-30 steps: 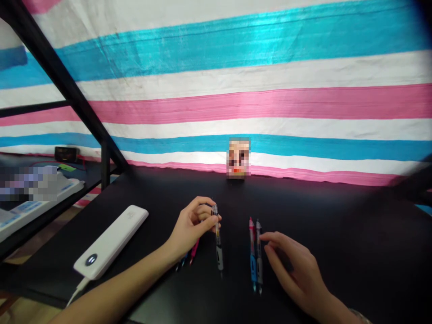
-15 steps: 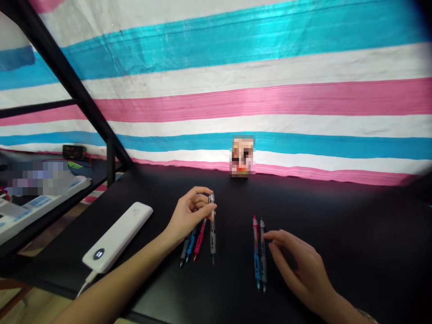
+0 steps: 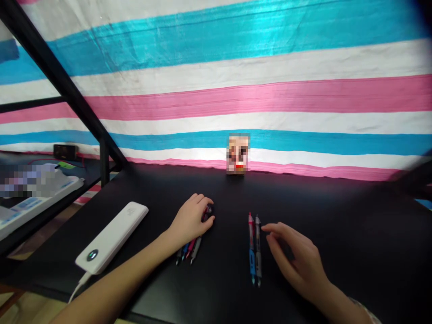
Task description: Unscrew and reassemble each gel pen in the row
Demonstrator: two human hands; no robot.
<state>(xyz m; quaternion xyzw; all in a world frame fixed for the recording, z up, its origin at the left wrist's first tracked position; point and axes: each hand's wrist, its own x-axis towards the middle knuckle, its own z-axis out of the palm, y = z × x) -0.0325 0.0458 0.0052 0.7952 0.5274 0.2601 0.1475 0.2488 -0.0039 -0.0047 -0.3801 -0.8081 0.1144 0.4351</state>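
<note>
My left hand (image 3: 192,218) lies over a row of several pens on the black table, its thumb and fingers curved round their upper ends. Below the palm stick out the tips of a dark pen, a blue one, a pink pen (image 3: 191,246) and a grey pen (image 3: 196,249); the hand hides much of their length. Two pens lie side by side to the right: one with a red top and blue grip (image 3: 252,261), one with a grey grip (image 3: 258,263). My right hand (image 3: 299,256) rests just right of this pair, holding nothing, fingers bent and thumb apart.
A white power bank (image 3: 113,236) with a cable lies at the left of the black table (image 3: 162,297). A small blurred box (image 3: 238,154) stands at the back before the striped sheet. Left, beyond a black frame post (image 3: 104,157), sits a power strip (image 3: 40,202).
My left hand has set the grey pen down beside the other pens on the left and closed over their upper ends. My right hand has hardly moved. The view has shifted slightly.
</note>
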